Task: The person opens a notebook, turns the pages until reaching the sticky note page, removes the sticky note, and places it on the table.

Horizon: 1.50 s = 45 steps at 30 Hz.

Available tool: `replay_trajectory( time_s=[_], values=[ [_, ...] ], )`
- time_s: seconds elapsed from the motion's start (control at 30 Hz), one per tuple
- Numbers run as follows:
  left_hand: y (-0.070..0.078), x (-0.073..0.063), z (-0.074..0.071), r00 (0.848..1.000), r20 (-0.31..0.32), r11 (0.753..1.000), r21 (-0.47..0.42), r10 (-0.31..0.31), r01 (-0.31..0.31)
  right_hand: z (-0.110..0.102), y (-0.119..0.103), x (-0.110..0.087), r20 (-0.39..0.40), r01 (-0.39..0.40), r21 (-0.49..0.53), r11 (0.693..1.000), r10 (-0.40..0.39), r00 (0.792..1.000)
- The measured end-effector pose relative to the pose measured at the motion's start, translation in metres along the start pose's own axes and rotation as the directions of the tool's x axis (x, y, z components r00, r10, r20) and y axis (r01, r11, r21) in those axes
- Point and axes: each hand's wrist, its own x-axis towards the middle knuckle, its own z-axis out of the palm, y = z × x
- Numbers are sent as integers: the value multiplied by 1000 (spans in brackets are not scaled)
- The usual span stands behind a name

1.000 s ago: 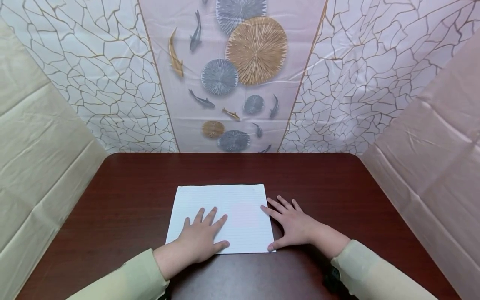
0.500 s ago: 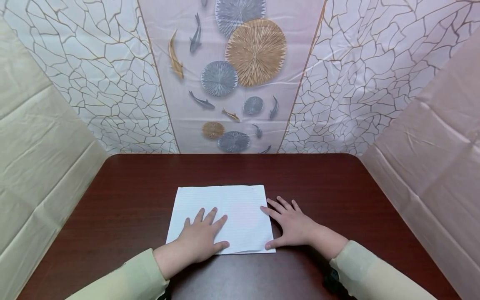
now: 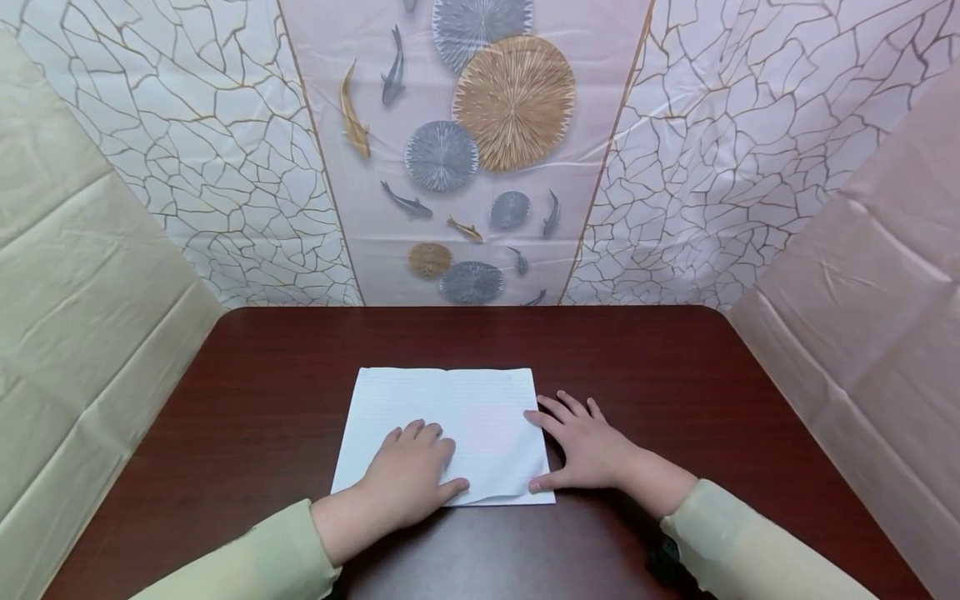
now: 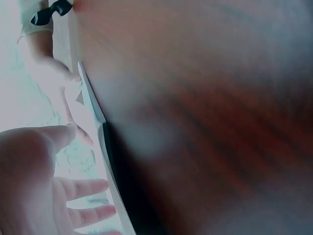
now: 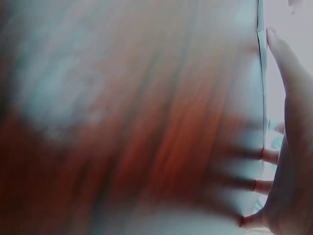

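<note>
Head view: a lined notebook [image 3: 487,417] is lying spread on the dark red table [image 3: 480,337] at lower centre of frame, its page bowing up slightly near the lower right corner. Left hand [image 3: 411,477] is resting palm down over the left page, fingers loose, released. Right hand [image 3: 588,452], right of centre, is spreading its fingers at the notebook's right edge, released, thumb touching the page near that corner.

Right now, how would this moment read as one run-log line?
left hand: rests on notebook | right hand: spread at notebook's right edge | notebook: open, right page slightly raised along bottom
</note>
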Motion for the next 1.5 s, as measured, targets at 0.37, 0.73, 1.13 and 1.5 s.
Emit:
replay_trajectory(
  time_s=[0.37,0.73,1.13,1.5],
  values=[
    [16,1,3,975,-112,973,155,190,-172,-5,-3,2,-17,-13,3,1000,13,1000],
    [26,6,4,911,-174,892,335,374,-302,-4,-5,1,-34,-19,3,1000,19,999],
    [30,11,4,883,-197,860,391,426,-328,-5,-7,0,-44,-21,5,1000,21,999],
    [32,11,4,879,-191,846,420,437,-329,-1,-3,0,-44,-16,-5,1000,15,999]
  ],
)
